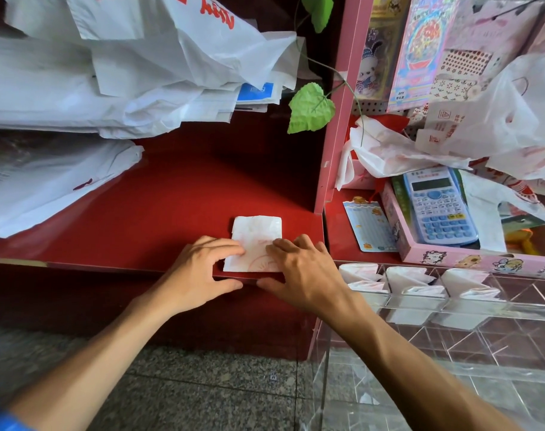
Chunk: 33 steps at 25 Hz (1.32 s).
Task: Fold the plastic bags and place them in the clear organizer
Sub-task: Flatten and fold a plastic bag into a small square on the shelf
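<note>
A white plastic bag with a faint red print (256, 233) lies folded into a small rectangle near the front edge of the red counter (159, 206). My left hand (203, 269) rests at its left edge, fingertips on the bag, thumb along the counter's front edge. My right hand (299, 272) presses its fingertips on the bag's right lower part. The clear organizer (451, 321) stands at the right below the counter level. Three of its back compartments hold folded white bags (412, 283).
Piles of loose white plastic bags (116, 73) cover the counter's back left. More crumpled bags (498, 132) lie on the pink shelf at the right, above a blue calculator (436, 206) in a pink box. A green leaf (310, 108) hangs over the counter.
</note>
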Motion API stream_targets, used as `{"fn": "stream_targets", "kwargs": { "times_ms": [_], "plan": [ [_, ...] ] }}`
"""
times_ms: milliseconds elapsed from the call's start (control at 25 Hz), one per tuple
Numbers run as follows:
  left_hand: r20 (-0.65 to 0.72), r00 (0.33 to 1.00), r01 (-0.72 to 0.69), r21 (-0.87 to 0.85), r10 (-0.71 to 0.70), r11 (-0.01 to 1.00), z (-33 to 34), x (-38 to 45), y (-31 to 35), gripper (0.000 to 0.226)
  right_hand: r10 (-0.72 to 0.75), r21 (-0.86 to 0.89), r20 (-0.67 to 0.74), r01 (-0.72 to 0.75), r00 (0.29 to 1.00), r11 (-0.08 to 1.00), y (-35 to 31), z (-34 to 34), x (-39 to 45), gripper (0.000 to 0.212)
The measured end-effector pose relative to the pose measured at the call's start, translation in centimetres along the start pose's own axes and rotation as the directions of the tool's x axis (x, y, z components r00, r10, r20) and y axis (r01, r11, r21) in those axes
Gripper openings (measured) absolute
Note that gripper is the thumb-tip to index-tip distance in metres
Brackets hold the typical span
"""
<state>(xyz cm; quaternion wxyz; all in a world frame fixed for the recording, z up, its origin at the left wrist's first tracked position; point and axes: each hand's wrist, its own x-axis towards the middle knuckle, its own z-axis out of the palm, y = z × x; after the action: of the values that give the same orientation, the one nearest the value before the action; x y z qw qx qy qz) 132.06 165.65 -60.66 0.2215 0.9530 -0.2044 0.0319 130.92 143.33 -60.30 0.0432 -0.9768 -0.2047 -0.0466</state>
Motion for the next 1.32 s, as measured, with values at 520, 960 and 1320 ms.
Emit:
{"fn": "stream_targets", "kwargs": {
  "times_ms": [520, 960, 1320],
  "plan": [
    [-0.105, 0.977, 0.139, -0.339, -0.184, 0.931, -1.0, -0.3, 0.9, 0.014, 0.232, 0.603, -0.090, -0.132, 0.968, 0.786, 1.8, -0.8, 0.7, 0.034],
    [-0.114, 0.917, 0.298, -0.442, -0.383, 0.846, -0.1, 0.5, 2.9, 0.017, 0.444, 0.659, -0.004, -0.331, 0.896, 0.675, 1.3, -0.2, 1.8, 0.012],
    [-0.291, 0.942, 0.156, -0.069, -0.170, 0.985, 1.6, 1.2, 2.0, 0.005, 0.032, 0.027, -0.315, -0.024, 0.949, 0.999, -0.4, 2.3, 0.9, 0.042]
  ]
}}
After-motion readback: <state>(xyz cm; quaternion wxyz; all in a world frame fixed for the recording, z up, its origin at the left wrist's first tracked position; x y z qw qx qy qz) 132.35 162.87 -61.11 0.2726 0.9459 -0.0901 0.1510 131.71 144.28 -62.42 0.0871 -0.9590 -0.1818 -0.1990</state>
